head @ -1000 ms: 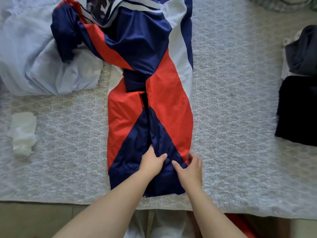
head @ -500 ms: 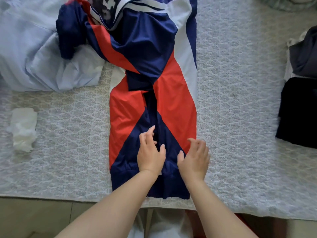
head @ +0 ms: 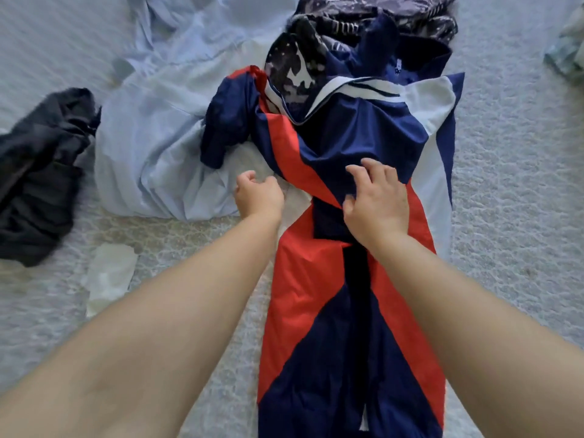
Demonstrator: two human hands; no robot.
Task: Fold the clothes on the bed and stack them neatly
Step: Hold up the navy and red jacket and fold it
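So we've slid both hands up from the hem since 1 second ago: right hand fingers spread loose on the jacket mid-chest, left hand curled empty just beside its left edge, probably lining up the next fold.

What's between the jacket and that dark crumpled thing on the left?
The pale blue shirt lies between the jacket and the dark garment, as the head view shows.
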